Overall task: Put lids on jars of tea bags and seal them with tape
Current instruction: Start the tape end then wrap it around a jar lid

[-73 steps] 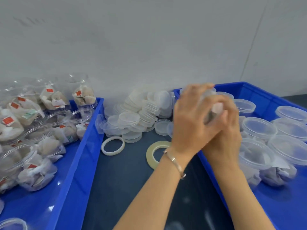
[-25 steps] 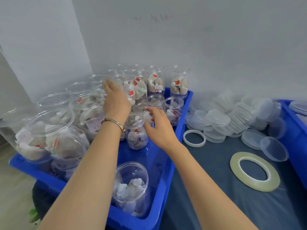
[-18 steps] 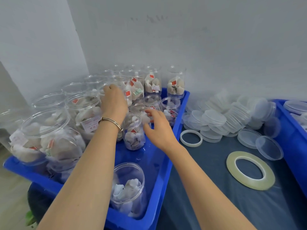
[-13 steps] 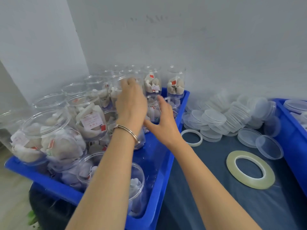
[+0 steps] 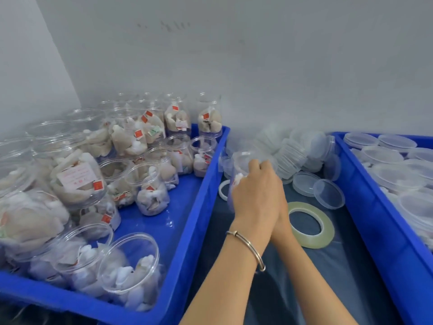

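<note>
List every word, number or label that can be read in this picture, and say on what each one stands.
No text is readable.
White label on a jar in the left blue bin: red print, too blurred.
Small red tags on the tea bags: too small.
Faint marks on the wall: not readable.

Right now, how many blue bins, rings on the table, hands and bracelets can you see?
Blue bins: 2, left and right
Rings on the table: 2, yellowish and white
Hands: 2, left and right
Bracelets: 1
Total: 7
</note>
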{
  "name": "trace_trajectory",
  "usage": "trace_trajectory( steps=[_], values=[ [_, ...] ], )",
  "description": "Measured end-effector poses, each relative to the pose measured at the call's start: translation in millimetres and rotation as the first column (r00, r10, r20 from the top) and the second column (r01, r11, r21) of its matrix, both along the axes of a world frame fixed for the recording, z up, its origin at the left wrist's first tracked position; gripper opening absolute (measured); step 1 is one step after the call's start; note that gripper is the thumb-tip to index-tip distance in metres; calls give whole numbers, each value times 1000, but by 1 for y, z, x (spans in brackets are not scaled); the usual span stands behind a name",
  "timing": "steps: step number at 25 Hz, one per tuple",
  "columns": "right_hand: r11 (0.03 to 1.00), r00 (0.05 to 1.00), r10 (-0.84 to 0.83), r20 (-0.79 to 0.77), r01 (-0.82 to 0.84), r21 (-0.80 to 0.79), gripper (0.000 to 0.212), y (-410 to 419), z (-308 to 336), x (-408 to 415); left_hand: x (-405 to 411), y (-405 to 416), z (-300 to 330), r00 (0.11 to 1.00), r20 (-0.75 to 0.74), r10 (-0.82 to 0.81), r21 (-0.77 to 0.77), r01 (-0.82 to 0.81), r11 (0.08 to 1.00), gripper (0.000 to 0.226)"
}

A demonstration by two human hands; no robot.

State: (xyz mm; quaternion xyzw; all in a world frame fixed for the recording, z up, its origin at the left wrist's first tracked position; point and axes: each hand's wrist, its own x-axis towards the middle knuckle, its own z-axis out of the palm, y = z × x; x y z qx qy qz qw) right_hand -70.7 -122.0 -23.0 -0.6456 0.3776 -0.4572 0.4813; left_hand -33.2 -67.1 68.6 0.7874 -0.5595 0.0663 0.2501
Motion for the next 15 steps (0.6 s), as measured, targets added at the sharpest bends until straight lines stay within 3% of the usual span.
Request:
trace_trajectory(
  steps=[4, 6, 8, 10, 12, 13, 15],
  values=[
    [969, 986, 162, -35, -165, -183, 34, 29, -17, -29, 8, 8, -35, 996, -5, -87, 38, 87, 995, 15],
    [927, 947, 322, -8, -316, -202, 55, 30, -18, -42, 18, 16, -59, 994, 17, -111, -164, 112, 980, 29],
    [882, 904, 410, -118, -426, -202, 69, 16, -14, -62, 26, 24, -82, 964, -176, -201, -411, 114, 905, 72],
    [942, 953, 246, -176, -279, -190, 68, -13, -16, -86, 27, 23, -104, 800, -486, -352, -495, 80, 865, 106],
    [981, 953, -115, -282, 63, -186, 59, -52, -23, -108, 19, 14, -119, 615, -690, -381, -459, 35, 888, 115],
    [961, 843, -268, -466, 198, -193, 58, -71, -26, -115, 14, 9, -124, 530, -760, -376, -444, 0, 896, 111],
    [928, 544, -349, -763, 314, -201, 56, -95, -37, -124, 9, -1, -133, 447, -818, -362, -429, -55, 902, 93]
  ],
)
